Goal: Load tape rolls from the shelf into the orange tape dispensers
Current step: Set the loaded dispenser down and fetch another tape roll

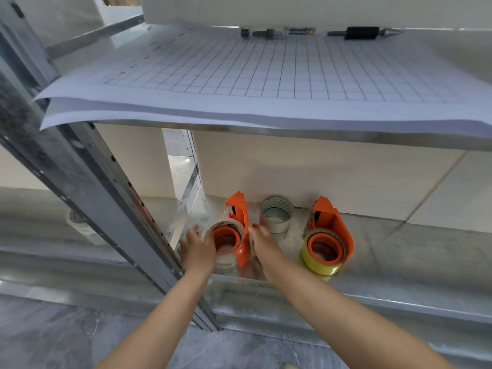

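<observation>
Two orange tape dispensers stand on the lower metal shelf (386, 251). The left dispenser (241, 222) carries a clear tape roll (231, 227) around its orange hub. My left hand (198, 247) wraps around that roll from the left. My right hand (262, 241) presses on the dispenser's right side, fingers curled near its handle. The right dispenser (334, 225) holds a yellow tape roll (318, 259) on its hub. Between them at the back stands a loose white tape roll (277, 218), upright on its side.
A grey slotted upright (106, 203) runs diagonally just left of my left hand. The upper shelf holds grid-ruled paper sheets (266, 73) overhanging its front edge, with markers (279, 31) at the back. Another tape roll (80, 227) sits behind the upright at left. Tiled wall lies behind.
</observation>
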